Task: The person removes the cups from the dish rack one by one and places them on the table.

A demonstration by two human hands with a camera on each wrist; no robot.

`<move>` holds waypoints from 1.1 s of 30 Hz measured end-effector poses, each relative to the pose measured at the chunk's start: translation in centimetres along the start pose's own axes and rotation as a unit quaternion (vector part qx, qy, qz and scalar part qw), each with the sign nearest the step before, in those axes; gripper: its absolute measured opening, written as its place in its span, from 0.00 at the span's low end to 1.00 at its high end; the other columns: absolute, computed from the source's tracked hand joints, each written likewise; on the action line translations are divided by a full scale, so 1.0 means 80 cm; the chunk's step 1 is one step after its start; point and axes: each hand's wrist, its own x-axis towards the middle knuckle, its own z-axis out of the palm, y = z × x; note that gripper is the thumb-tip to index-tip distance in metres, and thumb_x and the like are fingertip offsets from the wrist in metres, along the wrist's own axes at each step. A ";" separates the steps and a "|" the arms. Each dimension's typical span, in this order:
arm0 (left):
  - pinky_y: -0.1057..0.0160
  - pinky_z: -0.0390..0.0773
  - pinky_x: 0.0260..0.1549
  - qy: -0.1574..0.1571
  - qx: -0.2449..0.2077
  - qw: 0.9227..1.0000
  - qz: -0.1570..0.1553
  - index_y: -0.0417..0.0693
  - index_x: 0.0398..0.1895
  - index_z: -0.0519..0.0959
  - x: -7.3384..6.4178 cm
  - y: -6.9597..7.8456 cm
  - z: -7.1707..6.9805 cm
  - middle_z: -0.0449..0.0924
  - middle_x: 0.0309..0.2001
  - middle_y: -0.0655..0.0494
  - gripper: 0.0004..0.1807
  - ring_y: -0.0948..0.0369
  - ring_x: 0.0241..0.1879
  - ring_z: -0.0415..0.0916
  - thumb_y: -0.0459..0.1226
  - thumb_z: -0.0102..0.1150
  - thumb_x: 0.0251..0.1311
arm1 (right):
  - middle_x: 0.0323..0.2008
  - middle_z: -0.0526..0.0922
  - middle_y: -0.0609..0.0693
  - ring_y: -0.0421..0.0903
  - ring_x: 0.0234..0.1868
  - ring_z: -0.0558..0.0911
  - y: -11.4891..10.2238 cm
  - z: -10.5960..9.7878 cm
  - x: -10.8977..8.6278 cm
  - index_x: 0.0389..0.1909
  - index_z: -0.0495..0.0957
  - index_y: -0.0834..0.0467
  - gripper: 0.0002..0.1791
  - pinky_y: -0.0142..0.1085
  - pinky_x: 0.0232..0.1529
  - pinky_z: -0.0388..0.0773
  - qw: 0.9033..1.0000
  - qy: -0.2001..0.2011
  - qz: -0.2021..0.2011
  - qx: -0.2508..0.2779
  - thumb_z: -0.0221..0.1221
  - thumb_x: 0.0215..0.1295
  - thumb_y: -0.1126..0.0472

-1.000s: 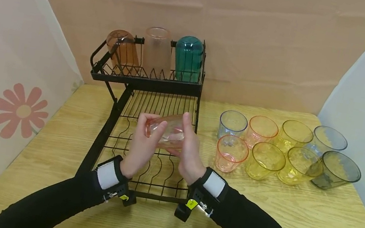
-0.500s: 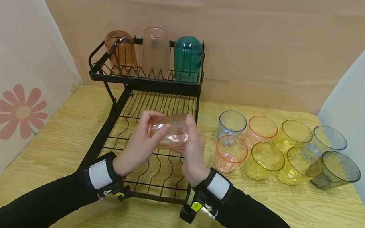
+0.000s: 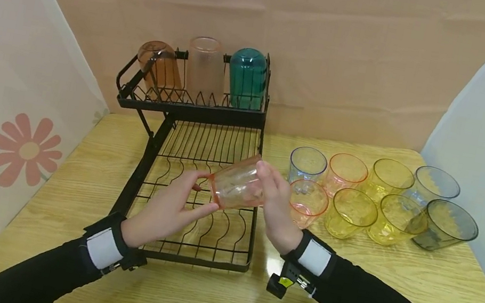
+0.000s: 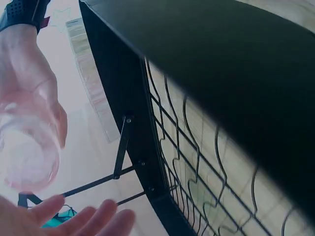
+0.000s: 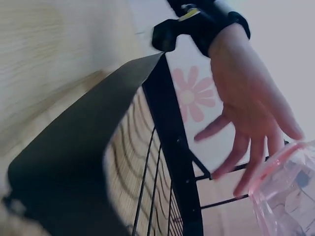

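Note:
A clear pink drinking glass (image 3: 238, 186) is held above the lower tier of a black wire dish rack (image 3: 184, 259), tilted on its side with its rim to the left. My right hand (image 3: 278, 209) grips it around the base end. At the rim end my left hand (image 3: 164, 211) is spread, its thumb right at the rim. In the right wrist view the fingers of that left hand (image 5: 251, 98) are straight and apart, beside the glass (image 5: 285, 191). The left wrist view looks toward the mouth of the glass (image 4: 29, 152), with the right hand (image 4: 29, 73) behind it.
On the rack's upper tier stand an amber glass (image 3: 159, 69), a tall pale pink glass (image 3: 205, 69) and a teal glass (image 3: 247, 79), upside down or on end. Right of the rack, several coloured glasses stand upright in two rows, including a yellow glass (image 3: 350, 214) and a dark grey glass (image 3: 448, 228).
Both hands were around the pink glass earlier. My left hand has loosened and drawn back left and down, while my right hand has shifted right with the glass, turning its rim lower.

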 end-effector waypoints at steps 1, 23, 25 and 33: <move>0.60 0.73 0.31 -0.007 0.018 1.000 0.005 0.53 0.62 0.59 -0.002 0.000 -0.001 0.68 0.53 0.56 0.38 0.59 0.45 0.70 0.64 0.47 0.54 | 0.37 0.75 0.55 0.47 0.36 0.76 0.000 -0.005 -0.001 0.51 0.69 0.62 0.24 0.39 0.39 0.73 1.000 -0.006 -0.006 -0.018 0.48 0.64 0.48; 0.71 0.63 0.10 -0.087 0.260 0.940 0.203 0.50 0.64 0.62 -0.006 -0.006 -0.029 0.68 0.59 0.49 0.41 0.57 0.43 0.76 0.66 0.40 0.56 | 0.51 0.70 0.48 0.45 0.46 0.73 0.005 -0.120 -0.039 0.60 0.62 0.49 0.34 0.38 0.38 0.74 0.884 -0.164 -0.215 -0.381 0.62 0.51 0.49; 0.71 0.64 0.12 -0.092 0.262 0.937 0.211 0.50 0.64 0.62 -0.002 -0.007 -0.032 0.67 0.59 0.49 0.40 0.57 0.42 0.75 0.66 0.40 0.57 | 0.50 0.70 0.47 0.44 0.44 0.74 0.007 -0.129 -0.041 0.59 0.62 0.50 0.35 0.39 0.36 0.74 0.863 -0.169 -0.241 -0.410 0.63 0.49 0.48; 0.58 0.76 0.33 -0.081 0.288 0.919 0.257 0.48 0.63 0.63 0.017 -0.009 -0.038 0.68 0.58 0.47 0.37 0.54 0.47 0.74 0.63 0.41 0.59 | 0.50 0.69 0.47 0.44 0.43 0.73 0.019 -0.156 -0.047 0.59 0.64 0.58 0.43 0.39 0.37 0.72 0.766 -0.186 -0.331 -0.519 0.63 0.44 0.38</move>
